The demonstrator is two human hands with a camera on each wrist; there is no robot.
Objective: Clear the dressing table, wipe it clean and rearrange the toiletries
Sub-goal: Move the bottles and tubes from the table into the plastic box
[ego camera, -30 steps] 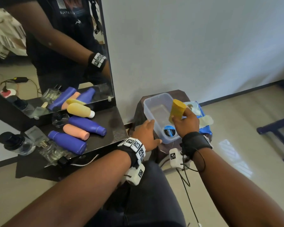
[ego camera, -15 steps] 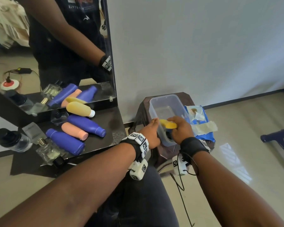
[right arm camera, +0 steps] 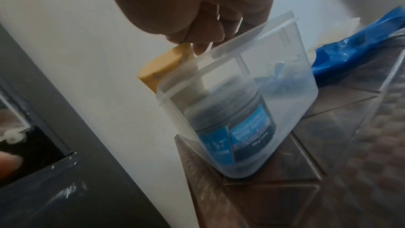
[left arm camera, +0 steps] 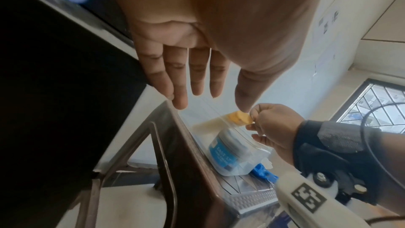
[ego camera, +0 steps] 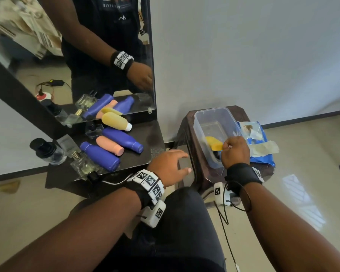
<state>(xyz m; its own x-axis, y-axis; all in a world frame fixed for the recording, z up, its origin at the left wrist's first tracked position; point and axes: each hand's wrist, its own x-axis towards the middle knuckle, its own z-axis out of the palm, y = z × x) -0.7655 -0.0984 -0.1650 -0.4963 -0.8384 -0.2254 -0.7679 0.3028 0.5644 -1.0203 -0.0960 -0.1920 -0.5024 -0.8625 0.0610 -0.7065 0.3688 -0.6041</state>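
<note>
A clear plastic container [ego camera: 199,132] stands on a brown stool [ego camera: 186,142]. Inside it lean a yellow tube [ego camera: 213,145] and a blue-labelled jar [right arm camera: 241,131]. My right hand [ego camera: 235,152] is over the container's near corner, its curled fingers pinching the tube's yellow end [right arm camera: 166,67]. My left hand [ego camera: 175,162] hovers with spread, straight fingers between the stool and the black dressing table [ego camera: 153,134], holding nothing. On the table lie two purple bottles [ego camera: 100,156], a peach bottle [ego camera: 110,145], a yellow bottle [ego camera: 116,121] and glass perfume bottles [ego camera: 81,165].
A mirror [ego camera: 86,55] rises behind the table. A blue packet [ego camera: 263,156] with wipes lies on the stool right of the container. A black-capped glass bottle [ego camera: 47,152] sits at the table's left end. My knee is below the hands, with tiled floor to the right.
My right hand has lowered the yellow tube from above the container down into it. My left hand has let go of the container's rim and moved left, fingers opening.
</note>
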